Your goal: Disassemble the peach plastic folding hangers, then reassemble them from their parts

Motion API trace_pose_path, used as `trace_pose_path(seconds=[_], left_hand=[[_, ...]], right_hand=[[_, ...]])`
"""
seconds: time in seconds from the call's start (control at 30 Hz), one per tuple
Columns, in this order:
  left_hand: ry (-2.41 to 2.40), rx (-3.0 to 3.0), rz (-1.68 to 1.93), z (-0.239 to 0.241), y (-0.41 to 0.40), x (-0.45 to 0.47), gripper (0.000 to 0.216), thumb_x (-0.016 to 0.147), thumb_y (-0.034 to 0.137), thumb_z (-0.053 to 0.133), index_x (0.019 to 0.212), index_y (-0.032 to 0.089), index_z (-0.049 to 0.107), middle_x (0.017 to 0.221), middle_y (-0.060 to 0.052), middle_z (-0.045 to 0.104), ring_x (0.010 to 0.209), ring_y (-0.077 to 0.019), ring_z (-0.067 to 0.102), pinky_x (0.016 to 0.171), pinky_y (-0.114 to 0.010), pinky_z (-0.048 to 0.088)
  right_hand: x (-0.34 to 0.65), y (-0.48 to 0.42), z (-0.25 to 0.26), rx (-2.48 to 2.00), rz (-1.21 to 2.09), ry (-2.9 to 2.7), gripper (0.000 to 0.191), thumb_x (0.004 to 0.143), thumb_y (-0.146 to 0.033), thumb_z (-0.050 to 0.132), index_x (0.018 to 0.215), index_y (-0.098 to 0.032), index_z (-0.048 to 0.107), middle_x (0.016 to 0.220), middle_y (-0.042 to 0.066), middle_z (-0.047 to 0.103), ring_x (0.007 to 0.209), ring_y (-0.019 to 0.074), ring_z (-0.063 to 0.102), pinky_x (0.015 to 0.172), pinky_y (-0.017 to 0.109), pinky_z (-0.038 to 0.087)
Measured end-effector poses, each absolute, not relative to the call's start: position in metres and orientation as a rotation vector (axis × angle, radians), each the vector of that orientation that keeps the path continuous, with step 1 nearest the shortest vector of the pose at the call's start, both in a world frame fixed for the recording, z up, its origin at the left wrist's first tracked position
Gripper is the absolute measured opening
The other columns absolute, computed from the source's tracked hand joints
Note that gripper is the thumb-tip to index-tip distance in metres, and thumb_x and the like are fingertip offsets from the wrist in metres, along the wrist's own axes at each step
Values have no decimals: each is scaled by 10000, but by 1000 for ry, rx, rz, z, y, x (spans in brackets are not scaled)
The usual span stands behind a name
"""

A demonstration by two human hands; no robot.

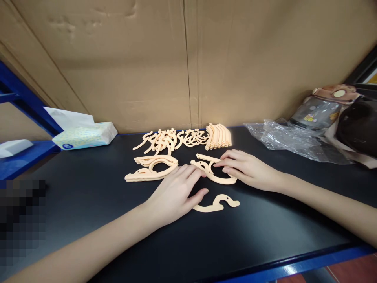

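A partly joined beige folding hanger (221, 180), with a straight arm and curved parts, lies flat on the black table (265, 236). My right hand (250, 168) rests over its right side, fingers apart and fingertips touching it; the hand covers some of it. My left hand (179, 192) is palm down with fingers stretched and thumb apart, its fingertips by the hanger's left end. Left of it, a small stack of folded hangers (138, 176) is partly behind this hand. A loose beige hook piece (216, 207) lies nearer me, one end hidden by the left thumb.
Behind the hands are a pile of loose hook pieces (165, 139), ring-like curved pieces (194, 137) and a row of arm pieces (218, 136). A tissue pack (85, 135) stands back left. Clear plastic wrap (291, 139) and a bottle (318, 108) are back right, before a cardboard wall (132, 59).
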State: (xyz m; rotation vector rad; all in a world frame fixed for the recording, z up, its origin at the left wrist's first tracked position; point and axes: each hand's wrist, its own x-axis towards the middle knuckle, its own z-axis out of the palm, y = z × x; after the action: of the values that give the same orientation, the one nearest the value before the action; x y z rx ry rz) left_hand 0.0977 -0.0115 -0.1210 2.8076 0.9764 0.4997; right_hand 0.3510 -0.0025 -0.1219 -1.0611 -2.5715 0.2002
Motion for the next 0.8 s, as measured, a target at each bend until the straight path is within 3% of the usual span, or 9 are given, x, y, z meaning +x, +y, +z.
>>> trace_pose_path(seconds=[0.8], left_hand=[[1090, 2867, 502, -122, -14, 97, 274, 943, 370, 404, 1072, 183, 557, 1140, -61, 575, 986, -215, 515, 885, -390, 407]], right_hand=[[342, -13, -123, -920, 42, -2701, 291, 957, -235, 369, 1190, -215, 542, 1046, 71, 552, 907, 174, 517, 819, 339, 475]])
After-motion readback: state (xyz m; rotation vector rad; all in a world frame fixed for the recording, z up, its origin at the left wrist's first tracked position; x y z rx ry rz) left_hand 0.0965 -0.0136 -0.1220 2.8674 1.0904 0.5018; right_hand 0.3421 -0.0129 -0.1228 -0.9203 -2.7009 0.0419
